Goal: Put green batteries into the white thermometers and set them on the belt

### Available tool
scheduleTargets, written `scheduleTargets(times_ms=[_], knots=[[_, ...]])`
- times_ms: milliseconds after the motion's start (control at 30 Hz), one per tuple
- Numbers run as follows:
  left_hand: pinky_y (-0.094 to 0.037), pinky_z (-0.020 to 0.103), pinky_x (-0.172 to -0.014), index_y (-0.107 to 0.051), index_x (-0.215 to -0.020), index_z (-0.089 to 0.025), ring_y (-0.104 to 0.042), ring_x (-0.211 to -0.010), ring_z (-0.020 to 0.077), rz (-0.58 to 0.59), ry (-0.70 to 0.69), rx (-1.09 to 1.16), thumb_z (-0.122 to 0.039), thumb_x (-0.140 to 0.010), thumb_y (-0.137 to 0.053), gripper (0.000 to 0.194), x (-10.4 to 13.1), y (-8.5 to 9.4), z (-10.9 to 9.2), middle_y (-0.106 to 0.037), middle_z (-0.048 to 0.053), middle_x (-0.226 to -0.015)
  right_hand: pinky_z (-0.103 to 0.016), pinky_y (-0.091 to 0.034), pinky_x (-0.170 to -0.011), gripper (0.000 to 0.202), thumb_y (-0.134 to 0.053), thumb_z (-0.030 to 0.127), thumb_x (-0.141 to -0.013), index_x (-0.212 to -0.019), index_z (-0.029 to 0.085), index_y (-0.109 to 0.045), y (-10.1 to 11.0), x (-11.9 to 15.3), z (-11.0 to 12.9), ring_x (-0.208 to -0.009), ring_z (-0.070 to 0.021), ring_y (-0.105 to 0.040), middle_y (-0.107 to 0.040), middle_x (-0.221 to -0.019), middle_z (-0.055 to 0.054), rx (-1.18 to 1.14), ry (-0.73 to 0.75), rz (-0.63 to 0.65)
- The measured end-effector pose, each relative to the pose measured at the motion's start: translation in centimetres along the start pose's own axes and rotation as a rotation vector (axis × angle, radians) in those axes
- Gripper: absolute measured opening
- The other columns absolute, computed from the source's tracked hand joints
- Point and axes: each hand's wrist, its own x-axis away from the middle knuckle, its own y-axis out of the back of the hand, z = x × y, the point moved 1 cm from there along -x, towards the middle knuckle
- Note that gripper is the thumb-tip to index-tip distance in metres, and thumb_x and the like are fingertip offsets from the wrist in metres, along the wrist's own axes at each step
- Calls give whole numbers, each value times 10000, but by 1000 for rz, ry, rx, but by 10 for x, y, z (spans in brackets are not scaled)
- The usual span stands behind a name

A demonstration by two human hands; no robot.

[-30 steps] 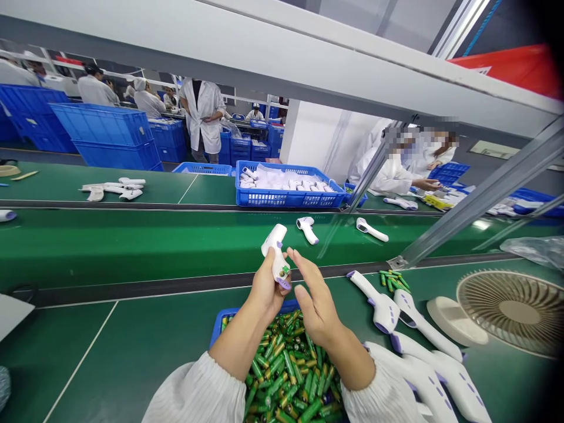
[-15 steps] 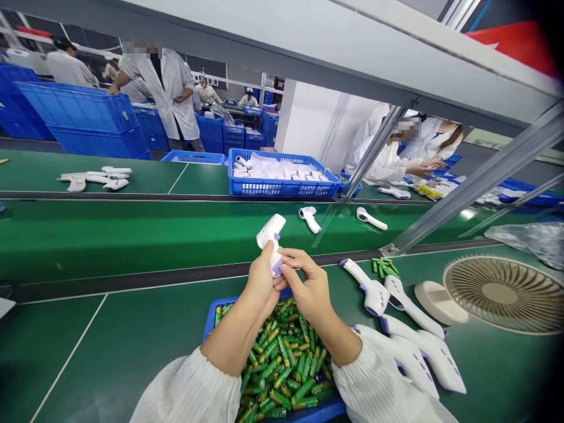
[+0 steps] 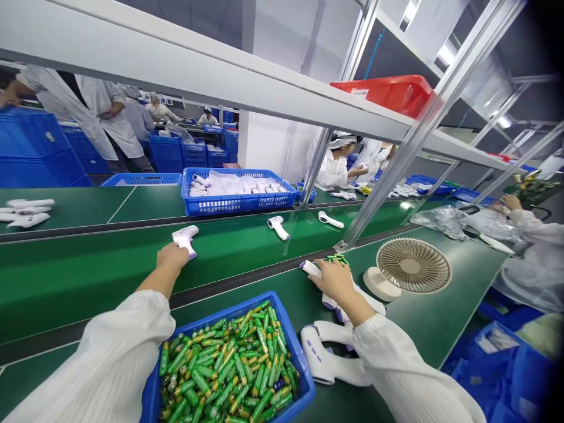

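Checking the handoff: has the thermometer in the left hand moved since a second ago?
Yes. The thermometer went from above the battery bin out onto the belt, left hand on it.

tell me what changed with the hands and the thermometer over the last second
The left hand carried the thermometer forward and now sets it on the conveyor belt, fingers still on it. The right hand let go and moved right onto a thermometer on the table. The battery bin and fan stayed put.
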Motion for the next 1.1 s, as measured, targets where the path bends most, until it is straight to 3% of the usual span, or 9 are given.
scheduleTargets(times_ms=[100,233,367,433,567,633,733,867,1100], knots=[[-402,286,-591,-643,-1022,-166,-607,-888,266,28,-79,6,-226,-742,-636,286,31,-22,-13,-648,136,-1029,-445,-362,-888,404,-663,169,-748,-1151,158,-636,-13,-4,0,-1014,-324,-606,-704,-1037,-148,63,91,31],[-431,242,-562,-670,-978,-180,-624,-856,212,394,-189,223,-425,-846,-564,297,102,-62,-35,-681,103,-1060,-450,-308,-999,454,-571,102,-790,-1242,146,-579,3,-1,29,-1046,-279,-589,-661,-1152,-144,57,261,-1],[-477,277,-561,-674,-939,-125,-624,-736,208,887,128,488,-653,-855,-455,577,165,-76,-41,-688,155,-926,-454,-235,-1118,442,-499,119,-881,-1309,226,-531,40,19,68,-1197,-229,-515,-603,-1303,-65,-81,779,-227],[-506,275,-638,-671,-993,-123,-631,-765,190,987,186,714,-608,-850,-525,526,181,-73,-40,-682,139,-923,-455,-293,-1102,432,-452,93,-896,-1305,207,-531,50,36,82,-1253,-224,-480,-586,-1326,-69,-187,981,-363],[-449,204,-541,-630,-1004,-127,-556,-590,113,771,110,958,-454,-792,-681,393,180,-65,-33,-625,40,-715,-389,-449,-910,302,-429,106,-893,-1131,159,-607,47,73,96,-1104,-224,-554,-628,-1166,-118,-461,763,-475],[-381,195,-457,-604,-989,-128,-490,-498,98,639,45,958,-487,-763,-691,433,171,-64,-29,-579,6,-621,-367,-448,-757,133,-517,229,-889,-913,177,-637,37,89,101,-881,-223,-578,-644,-934,-90,-456,612,-337],[-362,198,-441,-589,-987,-123,-481,-476,99,494,1,949,-534,-741,-682,487,159,-65,-21,-588,9,-612,-363,-378,-691,170,-641,339,-815,-735,193,-606,22,107,111,-767,-228,-539,-611,-767,-50,-262,581,-52],[-326,197,-420,-598,-963,-119,-463,-444,95,449,70,973,-541,-754,-637,473,151,-65,-15,-586,11,-581,-340,-345,-697,67,-603,209,-808,-741,201,-598,19,109,119,-768,-215,-549,-630,-759,-30,-300,550,63],[-307,205,-428,-613,-928,-114,-456,-432,96,482,68,949,-516,-779,-606,429,155,-63,-17,-578,22,-548,-282,-420,-616,203,-486,356,-945,-960,221,-637,37,79,121,-691,-173,-596,-671,-778,-13,-969,287,234]])
